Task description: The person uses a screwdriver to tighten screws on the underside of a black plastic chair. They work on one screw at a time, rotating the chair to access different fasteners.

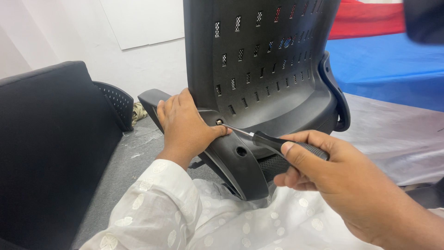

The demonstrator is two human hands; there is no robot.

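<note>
A black chair back pierced with rows of slots is seen; the sleeve is white, patterned with pale dots; the sheets are blue and red.

One screwdriver at three o'clock, one chair backrest at twelve, one black cushion at nine, two hands.
</note>
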